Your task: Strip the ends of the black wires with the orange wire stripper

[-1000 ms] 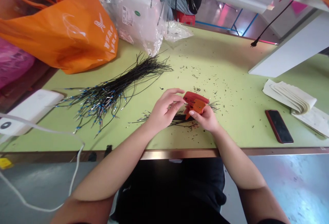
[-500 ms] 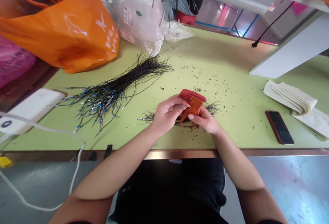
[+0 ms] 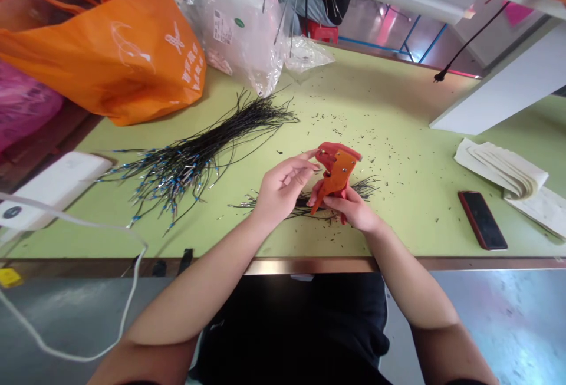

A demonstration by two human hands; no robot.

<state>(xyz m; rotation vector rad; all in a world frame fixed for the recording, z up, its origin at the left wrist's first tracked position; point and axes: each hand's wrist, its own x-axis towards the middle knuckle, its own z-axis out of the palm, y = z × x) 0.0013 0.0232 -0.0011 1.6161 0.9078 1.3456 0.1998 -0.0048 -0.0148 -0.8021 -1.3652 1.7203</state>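
Observation:
My right hand is wrapped round the handles of a red and orange wire stripper, its head tilted up and to the left. Beside the jaws my left hand is closed in a pinch, and a short dark end, seemingly a black wire, shows at its fingertips. Most of that wire is hidden by the hand. Under both hands lies a small bunch of black wires with bare metal ends to the left. A larger bundle of black wires with blue and silver ends rests further left.
Black clippings litter the green table. An orange bag and clear plastic bags stand at the back left. A white power bank-like box lies left; a phone and folded paper lie right.
The wire stripper has turned more upright, and its head has moved up and right. My left hand has drawn slightly left and down from the stripper, its fingertips now apart from the tool's body.

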